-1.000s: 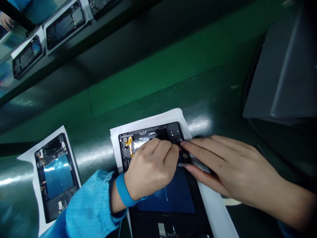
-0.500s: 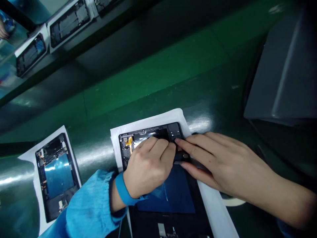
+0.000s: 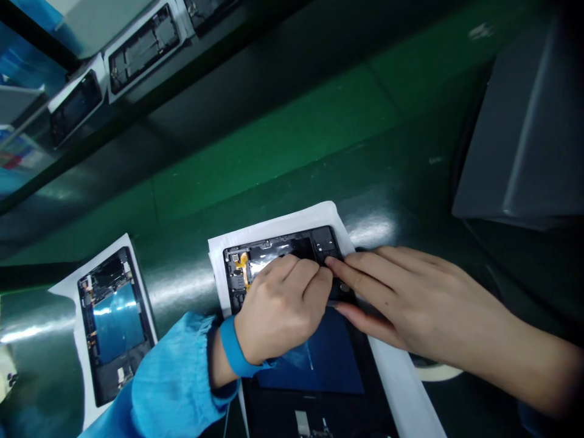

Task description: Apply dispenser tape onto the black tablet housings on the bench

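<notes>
An opened tablet (image 3: 328, 395) lies on a white sheet (image 3: 274, 223), its black inner housing and blue-filmed battery (image 3: 335, 353) facing up. My left hand (image 3: 285, 304), with a blue wrist strap (image 3: 235, 347), is closed over the tablet's upper middle. Its fingertips are turned down and hidden, so what they grip cannot be made out. From the right reaches my right hand (image 3: 387, 292), fingers stretched out. Its index fingertip rests on the housing near the top right corner, and the thumb lies lower, apart from it. An orange flex cable (image 3: 244, 264) shows left of my left hand.
Another opened tablet (image 3: 116, 322) lies on white sheeting at the left. Across the green surface (image 3: 274, 152), more tablets (image 3: 143, 48) line a raised ledge. A large dark grey box-like object (image 3: 524, 134) stands at the right. A pale round rim (image 3: 440, 372) shows under my right forearm.
The view has shifted slightly, so the tablets and my hands sit a little further right. A pale object has come in at the left edge. Both hands keep nearly the same pose.
</notes>
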`<act>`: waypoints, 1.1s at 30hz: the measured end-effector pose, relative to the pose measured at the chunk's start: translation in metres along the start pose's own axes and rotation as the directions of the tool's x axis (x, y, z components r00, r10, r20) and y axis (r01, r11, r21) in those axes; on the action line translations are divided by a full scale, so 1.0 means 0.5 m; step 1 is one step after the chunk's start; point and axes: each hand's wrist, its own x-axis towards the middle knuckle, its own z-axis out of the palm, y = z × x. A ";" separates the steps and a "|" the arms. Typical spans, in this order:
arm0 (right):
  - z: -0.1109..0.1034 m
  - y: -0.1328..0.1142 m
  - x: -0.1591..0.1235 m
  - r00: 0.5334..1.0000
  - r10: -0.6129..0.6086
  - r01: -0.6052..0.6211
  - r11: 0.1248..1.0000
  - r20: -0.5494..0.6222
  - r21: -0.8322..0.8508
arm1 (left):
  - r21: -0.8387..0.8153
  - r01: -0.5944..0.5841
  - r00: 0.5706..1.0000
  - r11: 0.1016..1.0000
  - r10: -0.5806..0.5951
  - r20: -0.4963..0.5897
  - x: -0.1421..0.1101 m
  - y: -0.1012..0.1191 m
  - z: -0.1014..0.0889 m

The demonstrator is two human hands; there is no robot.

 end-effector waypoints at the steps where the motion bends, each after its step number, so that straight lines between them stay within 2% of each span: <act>1: 0.000 0.001 0.001 1.000 0.002 -0.002 1.000 -0.001 0.004 | -0.013 0.002 1.000 1.000 -0.002 0.000 0.001 0.001 0.000; 7: 0.001 0.007 0.004 1.000 0.020 -0.019 0.997 -0.014 0.070 | -0.157 0.070 0.997 0.985 -0.074 -0.020 0.011 0.002 0.000; 11: -0.001 0.015 0.004 0.999 0.052 -0.052 0.987 0.006 0.154 | -0.173 0.091 0.996 0.981 -0.094 -0.009 0.014 0.003 0.002; 15: -0.006 0.010 0.004 0.998 0.039 -0.041 0.998 0.041 0.054 | -0.170 0.079 0.996 0.982 -0.084 -0.023 0.011 0.000 0.001; 19: -0.009 0.000 0.003 0.998 0.007 -0.004 0.998 0.055 -0.062 | -0.122 0.084 0.996 0.989 -0.088 -0.031 0.006 -0.006 -0.001; 22: -0.010 -0.004 0.000 0.999 -0.024 0.027 0.997 0.045 -0.079 | -0.051 0.080 0.997 0.996 -0.081 -0.018 0.003 -0.009 -0.004; 25: -0.012 -0.005 -0.002 0.998 -0.043 0.045 0.996 0.034 -0.081 | 0.064 0.025 0.999 0.998 -0.027 0.027 0.002 -0.003 -0.015; 30: -0.009 -0.009 -0.001 0.999 0.008 -0.006 0.998 0.035 -0.062 | 0.228 -0.092 0.987 0.969 0.059 0.150 -0.001 0.015 -0.041; 33: -0.005 -0.009 -0.001 0.998 0.027 -0.023 0.997 0.051 -0.072 | 0.239 -0.097 0.986 0.966 0.060 0.156 -0.005 0.019 -0.043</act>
